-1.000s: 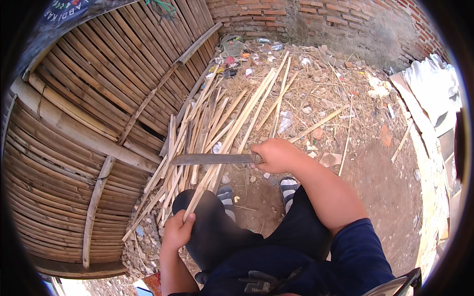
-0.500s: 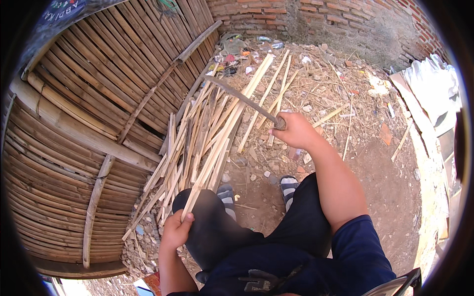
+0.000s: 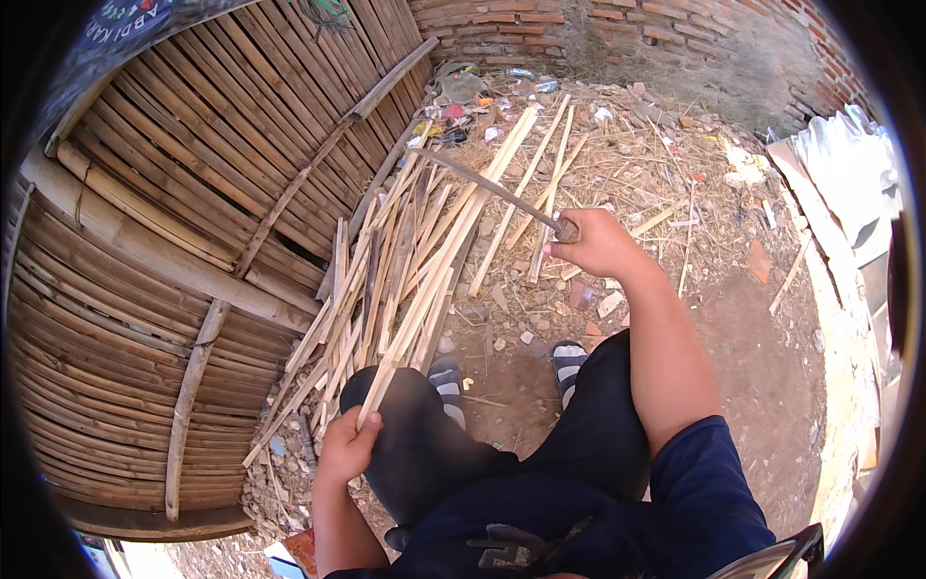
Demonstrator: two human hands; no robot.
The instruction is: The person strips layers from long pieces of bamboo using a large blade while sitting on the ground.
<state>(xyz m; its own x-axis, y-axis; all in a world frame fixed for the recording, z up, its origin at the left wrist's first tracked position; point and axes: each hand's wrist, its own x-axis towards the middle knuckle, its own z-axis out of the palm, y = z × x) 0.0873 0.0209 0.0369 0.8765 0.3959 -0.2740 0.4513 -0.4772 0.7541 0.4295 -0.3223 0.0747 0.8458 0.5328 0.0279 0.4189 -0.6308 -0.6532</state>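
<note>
My left hand (image 3: 349, 446), low beside my left knee, is closed around the near end of a long pale bamboo strip (image 3: 424, 309). The strip slants away to the upper right, past the knee and over a heap of strips. In my right hand (image 3: 600, 243) is the handle of a machete (image 3: 502, 193), its long dark blade pointing left. The blade crosses above the far part of the held strip; whether it touches the strip I cannot tell. Several loose bamboo strips (image 3: 371, 280) lie in a heap under and left of the held one.
A bamboo slat wall (image 3: 183, 212) stands along the left. A brick wall (image 3: 656, 43) closes off the far side, with rubble and litter (image 3: 482, 96) before it. White plastic sheeting (image 3: 849, 164) is at the right. My sandalled feet (image 3: 569, 367) rest on the dirt ground.
My right hand and the machete have shifted slightly right and away from me. My left hand keeps its hold on the bamboo strip, and the whole view has moved a little.
</note>
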